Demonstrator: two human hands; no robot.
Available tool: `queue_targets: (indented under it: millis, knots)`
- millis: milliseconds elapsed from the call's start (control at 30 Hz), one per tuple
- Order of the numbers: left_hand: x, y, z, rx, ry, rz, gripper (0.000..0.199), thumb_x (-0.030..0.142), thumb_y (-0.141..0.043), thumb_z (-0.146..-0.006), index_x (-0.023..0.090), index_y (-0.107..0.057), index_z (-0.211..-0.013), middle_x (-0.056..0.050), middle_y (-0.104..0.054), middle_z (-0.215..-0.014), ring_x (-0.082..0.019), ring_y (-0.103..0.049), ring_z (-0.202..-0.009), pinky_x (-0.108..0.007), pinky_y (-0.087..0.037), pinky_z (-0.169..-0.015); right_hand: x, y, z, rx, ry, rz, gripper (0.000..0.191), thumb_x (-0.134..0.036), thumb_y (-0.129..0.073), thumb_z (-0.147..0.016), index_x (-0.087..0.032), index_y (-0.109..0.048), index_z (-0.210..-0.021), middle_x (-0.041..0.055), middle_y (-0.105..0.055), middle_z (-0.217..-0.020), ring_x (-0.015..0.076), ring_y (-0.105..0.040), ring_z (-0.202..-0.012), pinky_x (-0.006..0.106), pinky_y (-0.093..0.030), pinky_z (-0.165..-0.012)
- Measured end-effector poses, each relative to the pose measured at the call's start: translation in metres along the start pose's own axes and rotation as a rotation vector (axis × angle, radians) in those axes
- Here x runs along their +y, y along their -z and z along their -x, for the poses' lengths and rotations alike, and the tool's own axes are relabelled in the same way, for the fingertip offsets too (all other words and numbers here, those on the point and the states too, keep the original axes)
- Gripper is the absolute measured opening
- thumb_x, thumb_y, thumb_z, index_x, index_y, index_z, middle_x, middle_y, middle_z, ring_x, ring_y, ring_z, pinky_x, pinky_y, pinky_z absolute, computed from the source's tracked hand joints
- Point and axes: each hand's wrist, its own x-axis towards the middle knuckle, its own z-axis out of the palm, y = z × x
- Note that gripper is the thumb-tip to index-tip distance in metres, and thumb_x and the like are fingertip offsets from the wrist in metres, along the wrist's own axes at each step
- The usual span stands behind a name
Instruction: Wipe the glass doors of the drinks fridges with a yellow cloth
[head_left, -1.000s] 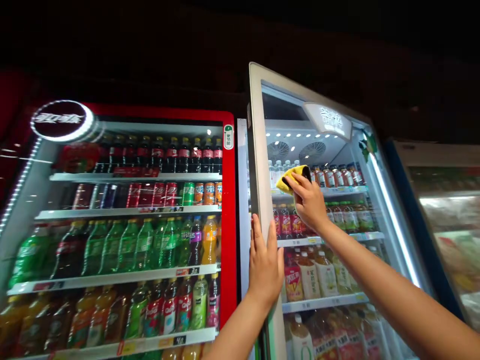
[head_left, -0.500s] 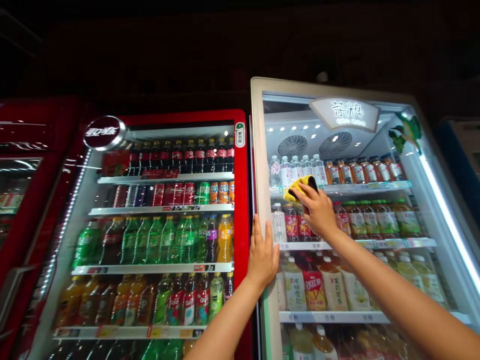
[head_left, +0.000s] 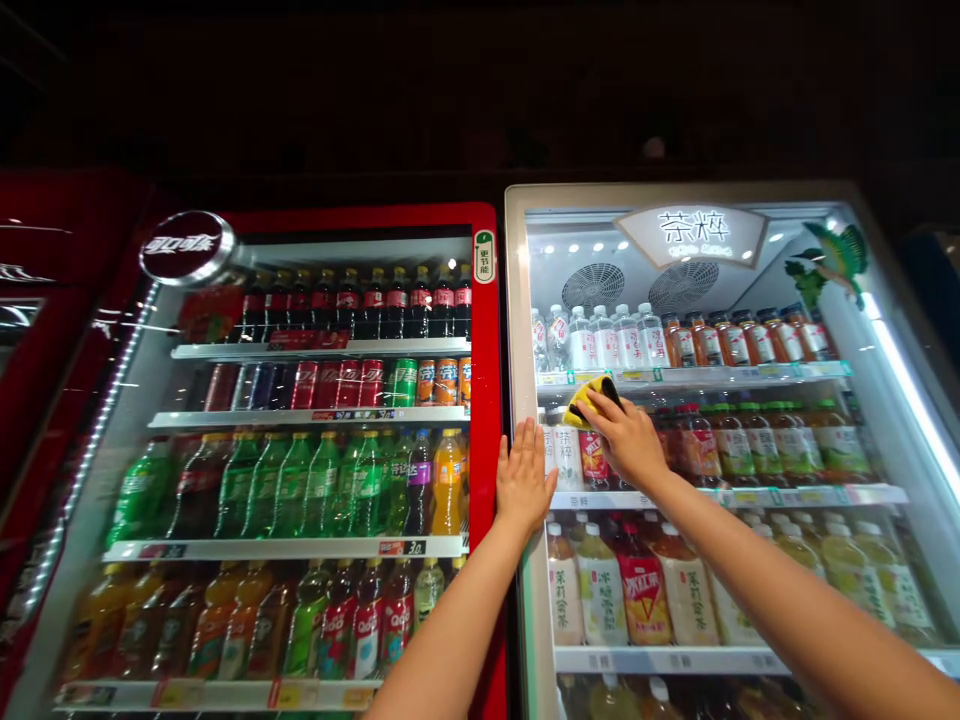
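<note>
My right hand grips a yellow cleaning cloth with a dark edge or underside. It holds the cloth against the glass door of the white-framed drinks fridge, just below the level of the top shelf. Behind the glass there, white-labelled and red-labelled bottles are partly covered by the hand. My left hand lies flat on the left edge of that fridge's frame, fingers upward and holding nothing.
To the left stands a red-framed fridge with shelves of bottles and cans, and a round sign on it. A lit fan-shaped sign and a green leaf decoration are at the top of the white-framed fridge. Another red fridge is at far left.
The view has shifted and tilted slightly. My right hand has slid the cloth a little down and left across the glass. My left hand stays on the frame.
</note>
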Motion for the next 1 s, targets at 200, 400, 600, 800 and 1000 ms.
queue_targets:
  millis: [200, 400, 600, 800, 1000]
  knots:
    - [-0.007, -0.028, -0.010, -0.053, 0.011, 0.003, 0.075, 0.047, -0.047, -0.102, 0.015, -0.021, -0.165, -0.012, -0.017, -0.173, -0.025, -0.014, -0.162, -0.056, -0.019, -0.130, 0.000, -0.032, 0.000, 0.001, -0.004, 0.031, 0.059, -0.007, -0.051, -0.093, -0.034, -0.061, -0.144, 0.0034, -0.056, -0.155, 0.0328, -0.057, -0.122, 0.046, -0.051, -0.086]
    - [-0.009, -0.037, -0.008, -0.031, -0.007, -0.001, 0.082, 0.048, -0.052, -0.100, 0.013, -0.015, -0.165, -0.013, -0.017, -0.173, -0.024, -0.013, -0.162, -0.051, -0.020, -0.131, 0.004, -0.040, 0.001, 0.038, 0.015, 0.043, 0.061, -0.010, -0.050, -0.093, -0.039, -0.058, -0.147, 0.0013, -0.057, -0.155, 0.0323, -0.057, -0.121, 0.047, -0.050, -0.086]
    - [-0.019, -0.032, -0.020, 0.061, -0.058, -0.007, 0.084, 0.051, -0.050, -0.100, 0.014, -0.012, -0.166, -0.013, -0.018, -0.173, -0.025, -0.012, -0.162, -0.055, -0.017, -0.131, -0.008, -0.037, -0.040, 0.069, -0.037, -0.050, 0.060, -0.008, -0.052, -0.093, -0.040, -0.062, -0.143, 0.0008, -0.055, -0.156, 0.0306, -0.060, -0.118, 0.044, -0.051, -0.084]
    - [-0.042, -0.019, -0.052, 0.084, -0.106, -0.013, 0.077, 0.048, -0.052, -0.100, 0.013, -0.026, -0.164, -0.016, -0.017, -0.172, -0.028, -0.014, -0.162, -0.058, -0.016, -0.130, -0.040, -0.045, -0.109, 0.115, 0.031, -0.084, 0.055, -0.007, -0.047, -0.097, -0.033, -0.064, -0.142, 0.0003, -0.061, -0.151, 0.0317, -0.054, -0.134, 0.045, -0.051, -0.094]
    - [-0.058, -0.030, -0.053, 0.128, -0.163, -0.005, 0.077, 0.051, -0.052, -0.100, 0.016, -0.026, -0.164, -0.014, -0.023, -0.171, -0.026, -0.017, -0.161, -0.055, -0.013, -0.132, -0.044, -0.058, -0.177, 0.129, 0.100, -0.077, 0.051, -0.010, -0.043, -0.101, -0.030, -0.063, -0.144, 0.0007, -0.058, -0.154, 0.0319, -0.040, -0.149, 0.051, -0.042, -0.112]
